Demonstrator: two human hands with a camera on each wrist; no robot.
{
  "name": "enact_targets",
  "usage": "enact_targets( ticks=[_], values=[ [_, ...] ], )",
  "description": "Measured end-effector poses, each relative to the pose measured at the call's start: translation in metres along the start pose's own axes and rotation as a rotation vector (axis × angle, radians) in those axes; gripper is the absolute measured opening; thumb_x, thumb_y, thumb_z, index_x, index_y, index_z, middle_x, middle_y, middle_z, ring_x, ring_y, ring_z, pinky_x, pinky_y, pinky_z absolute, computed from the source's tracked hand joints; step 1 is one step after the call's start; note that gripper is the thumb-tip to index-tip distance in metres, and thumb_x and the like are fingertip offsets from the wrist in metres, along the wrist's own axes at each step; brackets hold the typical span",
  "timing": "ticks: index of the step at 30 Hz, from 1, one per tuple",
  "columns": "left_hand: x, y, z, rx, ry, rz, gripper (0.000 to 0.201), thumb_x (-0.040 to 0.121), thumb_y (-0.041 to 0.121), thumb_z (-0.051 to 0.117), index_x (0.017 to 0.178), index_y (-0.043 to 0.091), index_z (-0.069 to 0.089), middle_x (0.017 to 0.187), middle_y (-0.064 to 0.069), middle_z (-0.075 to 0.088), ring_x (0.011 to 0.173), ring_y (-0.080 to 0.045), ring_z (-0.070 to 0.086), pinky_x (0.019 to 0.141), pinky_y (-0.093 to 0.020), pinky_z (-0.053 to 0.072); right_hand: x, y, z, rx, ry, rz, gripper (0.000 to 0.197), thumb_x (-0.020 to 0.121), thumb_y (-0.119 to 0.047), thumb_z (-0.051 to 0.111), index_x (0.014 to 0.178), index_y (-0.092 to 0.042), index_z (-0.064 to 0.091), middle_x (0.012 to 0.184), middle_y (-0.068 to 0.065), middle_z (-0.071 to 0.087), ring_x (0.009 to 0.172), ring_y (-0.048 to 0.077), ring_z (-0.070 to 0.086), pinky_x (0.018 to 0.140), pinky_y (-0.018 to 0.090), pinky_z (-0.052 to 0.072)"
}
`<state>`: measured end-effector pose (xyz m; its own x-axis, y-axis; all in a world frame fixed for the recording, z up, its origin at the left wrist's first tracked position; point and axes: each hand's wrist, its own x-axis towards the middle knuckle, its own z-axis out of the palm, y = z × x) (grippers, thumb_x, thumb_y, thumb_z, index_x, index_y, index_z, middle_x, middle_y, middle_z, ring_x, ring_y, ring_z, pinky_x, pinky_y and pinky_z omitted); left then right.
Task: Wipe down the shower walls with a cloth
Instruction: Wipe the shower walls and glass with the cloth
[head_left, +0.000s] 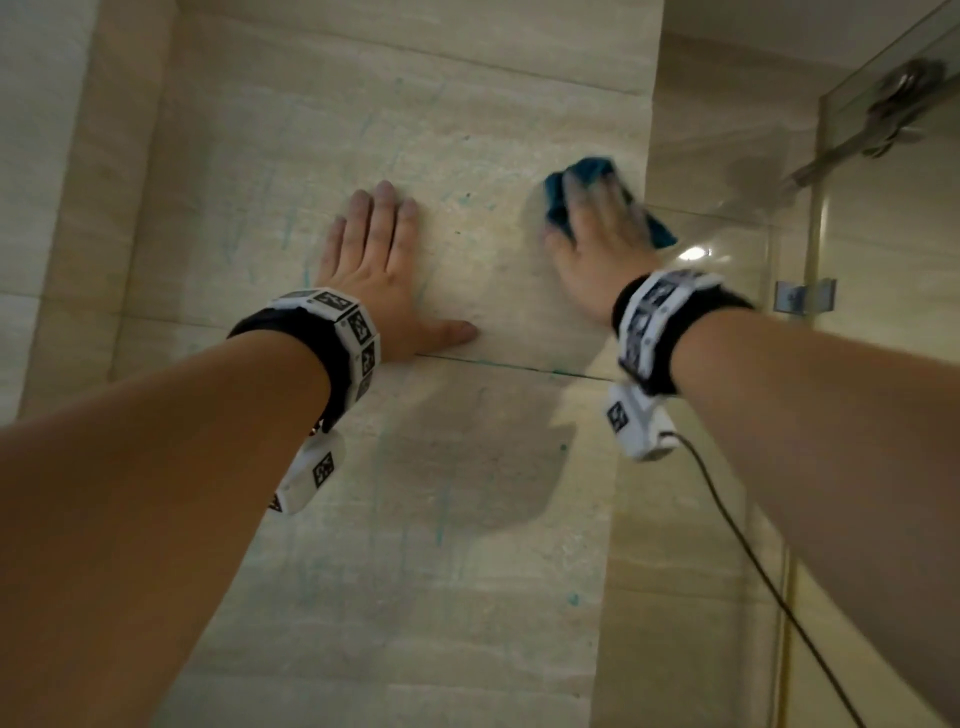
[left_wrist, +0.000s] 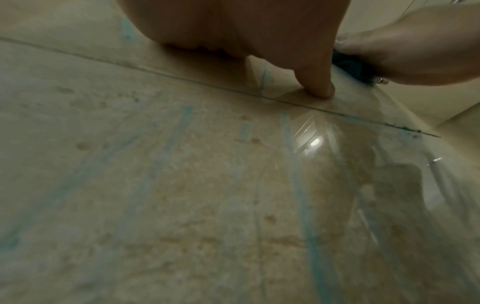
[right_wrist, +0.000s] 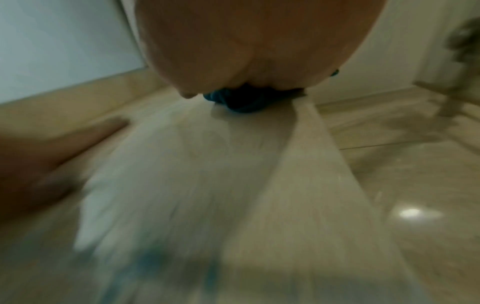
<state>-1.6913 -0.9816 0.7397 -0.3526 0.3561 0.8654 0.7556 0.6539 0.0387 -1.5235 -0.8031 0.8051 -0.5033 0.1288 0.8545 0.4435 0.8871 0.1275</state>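
Observation:
A beige tiled shower wall (head_left: 457, 130) carries thin teal streaks (left_wrist: 309, 228). My left hand (head_left: 379, 260) lies flat on the wall with straight fingers and the thumb (left_wrist: 319, 82) spread toward the tile seam. To its right, my right hand (head_left: 597, 223) presses a dark teal cloth (head_left: 558, 200) flat against the wall near the wall's right edge; it is blurred. In the right wrist view the cloth (right_wrist: 239, 102) bunches under the palm. The fingertips are hidden by the hand itself.
A glass shower panel (head_left: 727, 171) stands at the wall's right edge, with a metal bracket (head_left: 802, 295) and a metal fitting (head_left: 898, 104) behind it. A cable (head_left: 753, 561) hangs from my right wrist. A wet, darker patch (head_left: 478, 457) spreads below the seam.

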Motion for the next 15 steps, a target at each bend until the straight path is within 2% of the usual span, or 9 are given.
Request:
enact_targets(
  ticks=[2, 5, 10, 13, 15],
  values=[
    [0.001, -0.001, 0.001, 0.002, 0.0, 0.006, 0.146, 0.064, 0.104, 0.042, 0.158, 0.018, -0.029, 0.165, -0.002, -0.039, 0.153, -0.024, -0.034, 0.126, -0.044, -0.016, 0.017, 0.011, -0.014, 0.017, 0.017, 0.083, 0.069, 0.108, -0.055, 0.019, 0.165, -0.02, 0.0, 0.172, 0.007, -0.005, 0.158, 0.021, -0.008, 0.128, 0.042, -0.003],
    [0.001, -0.002, 0.003, 0.002, 0.015, 0.009, 0.146, 0.064, 0.104, 0.04, 0.158, 0.018, -0.029, 0.165, -0.003, -0.039, 0.153, -0.024, -0.034, 0.126, -0.043, -0.018, 0.025, -0.001, -0.01, -0.02, 0.056, 0.118, 0.072, 0.107, -0.057, 0.019, 0.165, -0.018, 0.0, 0.172, 0.008, -0.004, 0.158, 0.024, -0.007, 0.128, 0.042, -0.004],
    [0.0, -0.003, 0.004, -0.002, 0.029, 0.016, 0.143, 0.068, 0.103, 0.039, 0.159, 0.016, -0.027, 0.167, -0.005, -0.036, 0.155, -0.026, -0.031, 0.126, -0.043, -0.017, 0.001, -0.06, 0.025, -0.051, 0.06, -0.115, 0.072, 0.106, -0.057, 0.023, 0.165, -0.019, 0.003, 0.172, 0.007, -0.002, 0.158, 0.022, -0.007, 0.127, 0.044, -0.006],
    [-0.002, -0.004, 0.005, -0.02, 0.096, 0.05, 0.121, 0.089, 0.082, 0.047, 0.163, 0.013, -0.019, 0.17, -0.01, -0.028, 0.157, -0.03, -0.024, 0.127, -0.044, -0.015, -0.016, -0.079, 0.041, -0.043, 0.02, -0.192, 0.071, 0.106, -0.056, 0.02, 0.164, -0.021, 0.0, 0.172, 0.005, -0.005, 0.158, 0.019, -0.011, 0.127, 0.044, -0.008],
    [-0.003, -0.003, 0.006, -0.02, 0.103, 0.051, 0.116, 0.092, 0.074, 0.05, 0.163, 0.012, -0.017, 0.17, -0.01, -0.026, 0.158, -0.031, -0.023, 0.127, -0.046, -0.013, -0.027, -0.077, 0.046, -0.041, -0.021, -0.236, 0.072, 0.105, -0.058, 0.02, 0.164, -0.022, -0.002, 0.172, 0.003, -0.007, 0.157, 0.017, -0.015, 0.127, 0.042, -0.011]
  ],
)
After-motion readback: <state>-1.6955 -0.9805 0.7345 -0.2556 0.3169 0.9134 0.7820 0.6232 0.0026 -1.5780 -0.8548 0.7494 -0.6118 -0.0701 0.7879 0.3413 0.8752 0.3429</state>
